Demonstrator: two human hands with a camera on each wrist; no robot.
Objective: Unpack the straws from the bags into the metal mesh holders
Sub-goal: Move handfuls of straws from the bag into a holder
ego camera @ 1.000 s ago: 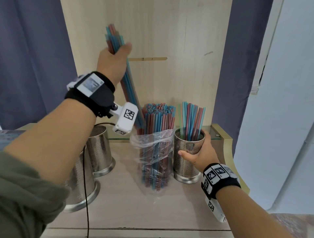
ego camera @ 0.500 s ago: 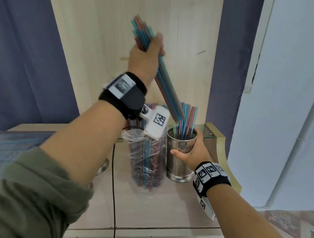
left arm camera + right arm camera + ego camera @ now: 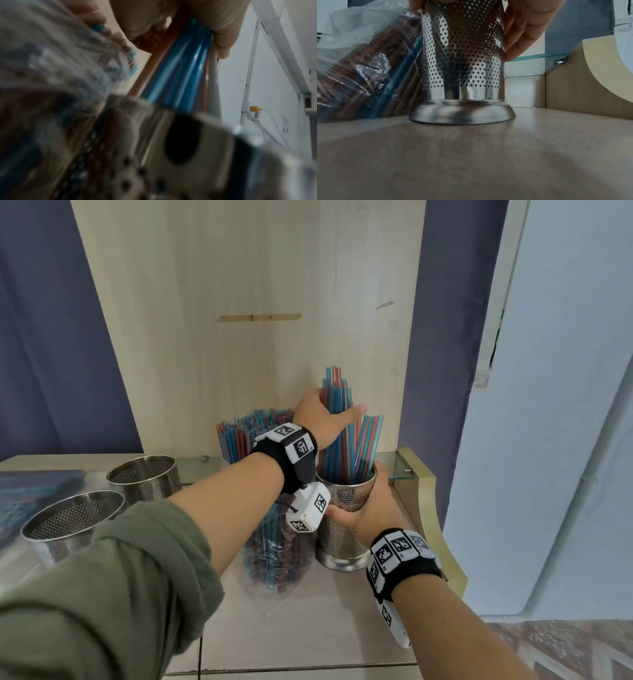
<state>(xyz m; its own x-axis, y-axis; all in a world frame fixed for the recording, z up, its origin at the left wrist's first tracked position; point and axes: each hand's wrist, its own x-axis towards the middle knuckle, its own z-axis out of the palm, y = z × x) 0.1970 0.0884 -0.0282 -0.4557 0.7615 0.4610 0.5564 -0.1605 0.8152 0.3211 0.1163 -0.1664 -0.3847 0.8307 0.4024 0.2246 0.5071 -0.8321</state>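
My left hand (image 3: pixel 325 419) grips a bundle of blue and red straws (image 3: pixel 335 392) standing upright, its lower ends inside the metal mesh holder (image 3: pixel 342 529) at the right of the counter. The left wrist view shows the fingers (image 3: pixel 219 27) curled round the straws (image 3: pixel 180 70). More straws (image 3: pixel 368 440) lean in the same holder. My right hand (image 3: pixel 370 508) grips that holder's wall; in the right wrist view its fingers (image 3: pixel 522 33) wrap the perforated holder (image 3: pixel 462 60). A clear plastic bag of straws (image 3: pixel 270 549) stands just left of the holder, partly behind my left forearm.
Two empty mesh holders (image 3: pixel 144 477) (image 3: pixel 72 518) stand at the left of the counter. A wooden back panel (image 3: pixel 257 302) rises behind the straws, with blue curtains on both sides. A raised wooden edge (image 3: pixel 431 508) and a glass shelf (image 3: pixel 536 56) border the right.
My left hand has swung the straw bundle from high on the left over to the right and lowered it into the holder that my right hand holds. The right hand has stayed on the holder.
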